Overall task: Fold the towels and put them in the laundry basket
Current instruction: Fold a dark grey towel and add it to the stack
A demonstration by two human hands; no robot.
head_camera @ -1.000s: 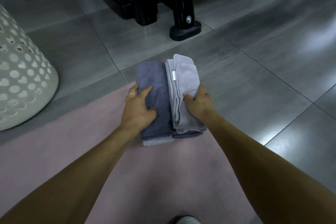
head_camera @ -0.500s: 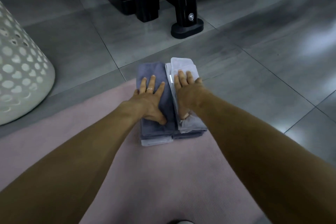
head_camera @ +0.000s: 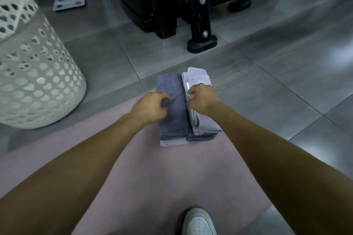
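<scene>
1. The left hand (head_camera: 150,107) rests with curled fingers on the dark grey folded towel (head_camera: 172,105).
2. The right hand (head_camera: 202,99) rests likewise on the light grey folded towel (head_camera: 198,80); whether either hand grips, I cannot tell.
3. The white laundry basket (head_camera: 38,74) stands well left of both hands.

The scene is dimly lit. Pale glare is reflected off the grey floor tiles (head_camera: 298,74) at the right edge. Motion blur is seen at the upper left, across the laundry basket (head_camera: 36,74). Straight lines are bowed near the frame borders by wide-angle distortion.
</scene>
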